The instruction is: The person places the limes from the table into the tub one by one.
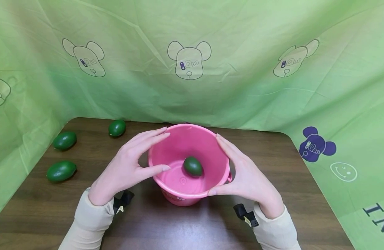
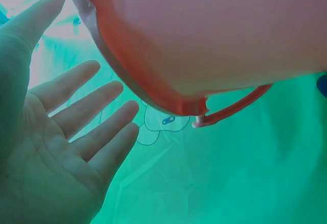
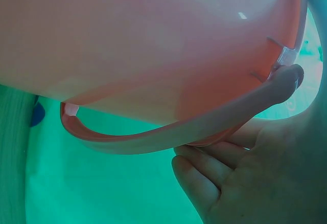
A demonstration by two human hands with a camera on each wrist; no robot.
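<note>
A pink bucket [image 1: 171,191] is on the wooden table, its mouth towards me. Inside it lies a dark green lime [image 1: 193,166]. My left hand [image 1: 126,165] is at the bucket's left side with fingers spread and straight; in the left wrist view, the same hand [image 2: 66,137] shows a gap to the rim. On the right, my right hand [image 1: 246,173] holds the rim, thumb at the front and fingers farther back. The right wrist view shows its bent fingers [image 3: 204,170] behind the bucket's handle [image 3: 168,137].
Three more green limes are at the table's left: one [image 1: 117,128] near the back edge, another [image 1: 65,140] by the left edge, a third [image 1: 61,171] closer to me. A green printed curtain [image 1: 188,100] hangs behind and beside the table [image 1: 263,149].
</note>
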